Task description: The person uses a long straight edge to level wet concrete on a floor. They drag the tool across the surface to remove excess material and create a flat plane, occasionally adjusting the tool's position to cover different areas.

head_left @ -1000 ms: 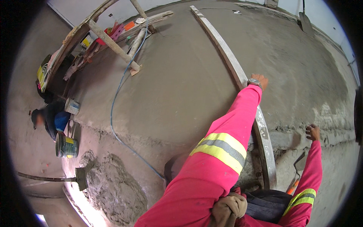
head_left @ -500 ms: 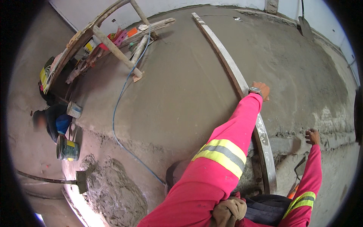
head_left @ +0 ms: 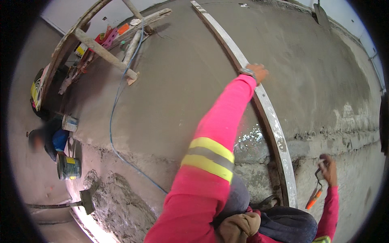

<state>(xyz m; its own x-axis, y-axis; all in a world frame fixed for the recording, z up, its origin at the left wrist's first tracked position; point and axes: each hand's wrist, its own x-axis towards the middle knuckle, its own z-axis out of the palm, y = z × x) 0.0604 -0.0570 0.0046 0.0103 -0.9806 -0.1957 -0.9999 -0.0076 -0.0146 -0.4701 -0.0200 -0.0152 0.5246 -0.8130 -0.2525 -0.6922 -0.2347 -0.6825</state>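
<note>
A long, pale straightedge (head_left: 268, 109) lies diagonally over wet grey screed (head_left: 182, 89). My left hand (head_left: 257, 73) is closed over its upper middle, a watch on the wrist. My right hand (head_left: 329, 168) is at the right of the straightedge's lower end, open with bent fingers, just above a trowel (head_left: 314, 199) with an orange handle. The trowel's blade is hard to make out. My left sleeve hides part of the floor below my left hand.
Upper left stands a wooden frame (head_left: 99, 49) with clutter; a blue hose (head_left: 111, 133) runs beside it. A co-worker (head_left: 54, 135) crouches at left by buckets (head_left: 69, 166). A shovel (head_left: 87, 201) touches a mortar heap (head_left: 117, 194). Another shovel (head_left: 322, 20) leans at the back wall.
My left hand has moved up along the straightedge, toward its far end. My right hand has moved down and slightly left, toward the orange-handled trowel. The view has shifted slightly.
</note>
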